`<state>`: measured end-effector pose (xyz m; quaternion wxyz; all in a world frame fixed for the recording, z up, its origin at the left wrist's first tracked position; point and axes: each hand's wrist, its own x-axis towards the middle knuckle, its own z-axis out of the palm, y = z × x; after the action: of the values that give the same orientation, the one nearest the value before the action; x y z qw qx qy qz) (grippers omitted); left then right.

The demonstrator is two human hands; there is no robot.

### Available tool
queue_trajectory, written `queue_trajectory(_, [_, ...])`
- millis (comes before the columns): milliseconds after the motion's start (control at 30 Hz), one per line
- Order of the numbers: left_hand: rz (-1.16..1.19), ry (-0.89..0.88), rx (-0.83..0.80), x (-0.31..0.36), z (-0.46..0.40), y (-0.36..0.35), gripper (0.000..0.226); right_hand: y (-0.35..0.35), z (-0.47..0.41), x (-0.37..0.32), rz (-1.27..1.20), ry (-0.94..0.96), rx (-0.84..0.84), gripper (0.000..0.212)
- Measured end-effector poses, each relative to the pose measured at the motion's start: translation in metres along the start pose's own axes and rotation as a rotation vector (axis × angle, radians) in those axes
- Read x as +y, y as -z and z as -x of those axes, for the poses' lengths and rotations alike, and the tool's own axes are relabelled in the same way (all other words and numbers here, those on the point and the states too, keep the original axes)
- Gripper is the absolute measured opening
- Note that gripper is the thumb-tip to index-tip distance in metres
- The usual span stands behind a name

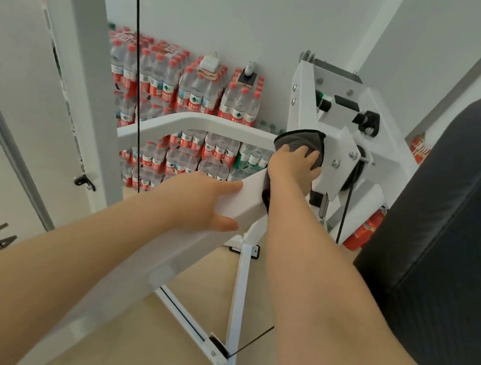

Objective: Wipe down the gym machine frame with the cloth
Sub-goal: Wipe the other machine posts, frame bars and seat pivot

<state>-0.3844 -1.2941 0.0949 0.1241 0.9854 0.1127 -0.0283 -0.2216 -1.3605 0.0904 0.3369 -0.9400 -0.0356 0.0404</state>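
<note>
Where the white frame (pixel 249 197) of the gym machine meets its pivot bracket (pixel 338 152), a dark grey cloth (pixel 298 142) lies bunched over the end of the sloping beam, touching the bracket's plate. The right hand (pixel 291 166) presses on the cloth from above, its fingers spread and bent over the fabric, so the grip here holds the cloth against the frame; a darker fold of the cloth hangs below the wrist along the beam's side. Just down the same beam, the left hand (pixel 200 201) clasps the frame, fingers laid flat across the top face and the thumb hooked against the side face, a grip that holds the beam itself. The two hands are near each other but apart.

A curved white bar (pixel 198 122) of the frame runs leftward from behind the cloth. A black cable (pixel 136 57) hangs straight down at the left, in front of a tall white upright. Below, thin white struts (pixel 240 288) reach down to a tan floor. At the right edge stands a black padded seat back (pixel 450 238). Against the back wall are stacked shrink-wrapped packs of water bottles (pixel 183 93) with red caps and labels, and a red fire extinguisher (pixel 365 229) stands low behind the bracket.
</note>
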Motion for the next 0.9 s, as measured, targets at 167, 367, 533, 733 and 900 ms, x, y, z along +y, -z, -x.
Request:
queue_trajectory(167, [0.016,0.027,-0.021,0.010,0.004,0.003,0.076,-0.013,0.038,0.015,-0.149,0.055,0.000,0.052])
queue_trajectory(367, [0.135,0.135,-0.052,0.003,0.040,0.002,0.090,-0.016,0.075,0.029,-0.415,0.118,-0.027,0.062])
queue_trajectory(533, [0.131,0.249,-0.095,-0.026,0.114,0.012,0.100,-0.022,0.111,0.022,-0.675,-0.022,-0.023,0.072])
queue_trajectory(733, [0.194,0.366,-0.115,-0.048,0.209,0.016,0.078,-0.062,0.244,0.027,-0.741,0.115,-0.124,0.076])
queue_trajectory(900, [0.183,0.390,-0.070,-0.056,0.271,0.000,0.075,-0.061,0.274,0.028,-0.634,0.028,-0.362,0.089])
